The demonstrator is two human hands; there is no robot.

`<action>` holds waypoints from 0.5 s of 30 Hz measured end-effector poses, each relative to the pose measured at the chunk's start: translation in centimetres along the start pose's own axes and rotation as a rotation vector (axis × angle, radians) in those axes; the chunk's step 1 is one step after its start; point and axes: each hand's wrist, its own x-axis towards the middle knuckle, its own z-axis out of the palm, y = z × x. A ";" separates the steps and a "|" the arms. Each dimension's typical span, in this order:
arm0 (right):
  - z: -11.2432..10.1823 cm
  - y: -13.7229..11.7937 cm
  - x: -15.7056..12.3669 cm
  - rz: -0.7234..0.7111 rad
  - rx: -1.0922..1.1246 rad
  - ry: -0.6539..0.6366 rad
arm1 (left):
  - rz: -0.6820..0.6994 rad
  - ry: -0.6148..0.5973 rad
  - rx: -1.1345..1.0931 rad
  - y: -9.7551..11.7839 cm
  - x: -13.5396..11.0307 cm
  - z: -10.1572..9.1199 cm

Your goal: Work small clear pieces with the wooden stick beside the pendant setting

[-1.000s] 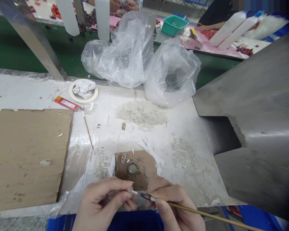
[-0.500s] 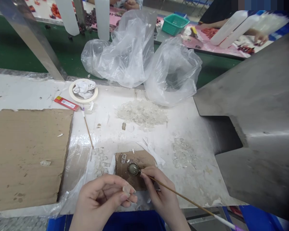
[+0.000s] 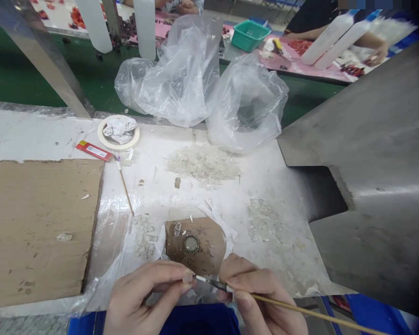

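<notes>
My left hand (image 3: 150,293) pinches a small translucent square piece (image 3: 187,278) between thumb and fingertips. My right hand (image 3: 254,293) grips a thin wooden-handled brush (image 3: 293,307), its dark tip pointing left. A small white bit (image 3: 200,278) shows at the brush tip, close to the piece; whether they touch I cannot tell. Beyond both hands lies a small brown cardboard (image 3: 209,246). On it sit a round, bottle-cap-like disc (image 3: 192,244) with a beaded dark rim, and a small clear lump (image 3: 177,229).
Translucent pieces lie in a large heap (image 3: 206,163), a right-hand patch (image 3: 263,221) and a left-hand patch (image 3: 145,235). Masking tape (image 3: 136,139), a second brush (image 3: 125,190) and large cardboard (image 3: 45,260) are leftward. Plastic bags (image 3: 181,79) stand behind; a metal panel (image 3: 380,186) borders the right.
My right hand has drawn the brush away from the round disc, down and right, bringing its tip to the piece in my left hand. The disc stays on the cardboard.
</notes>
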 end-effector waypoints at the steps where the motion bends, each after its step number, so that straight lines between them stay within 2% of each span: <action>1: 0.1 -0.2 0.0 -0.001 0.019 -0.015 | 0.013 -0.014 0.013 -0.1 0.0 -0.1; 11: -0.1 0.1 0.0 0.000 -0.032 -0.082 | 0.131 -0.081 0.038 -0.9 0.1 -0.8; 15: -0.1 -0.2 -0.2 0.022 -0.025 -0.087 | 0.197 -0.187 0.070 -1.2 0.6 -1.7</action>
